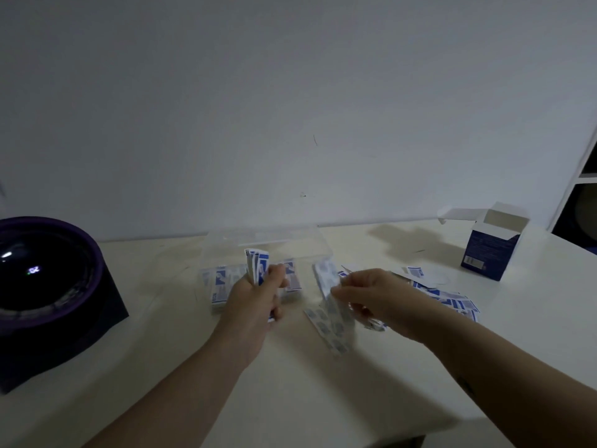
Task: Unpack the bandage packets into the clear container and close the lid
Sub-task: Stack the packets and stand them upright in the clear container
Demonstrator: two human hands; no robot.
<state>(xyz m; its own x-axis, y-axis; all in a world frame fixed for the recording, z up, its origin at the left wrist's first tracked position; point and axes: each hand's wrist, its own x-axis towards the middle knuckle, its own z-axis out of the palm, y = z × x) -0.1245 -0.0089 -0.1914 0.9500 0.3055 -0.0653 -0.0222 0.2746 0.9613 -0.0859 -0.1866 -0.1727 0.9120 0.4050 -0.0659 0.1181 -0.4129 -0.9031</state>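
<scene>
The clear container (268, 245) stands at the back middle of the table, its lid off or open; several blue-and-white bandage packets (223, 282) show through its front wall. My left hand (258, 295) grips an upright bunch of packets (256, 265) just in front of the container. My right hand (371, 295) pinches a strip of joined packets (329, 305) that hangs down toward the table, blurred. More loose packets (452, 302) lie in a heap behind my right hand.
An opened blue-and-white carton (491, 250) stands at the back right with its flaps up. A large dark round appliance (42, 279) with a purple rim sits at the left edge. A white wall runs behind the table; a shelf unit (581, 189) is at far right.
</scene>
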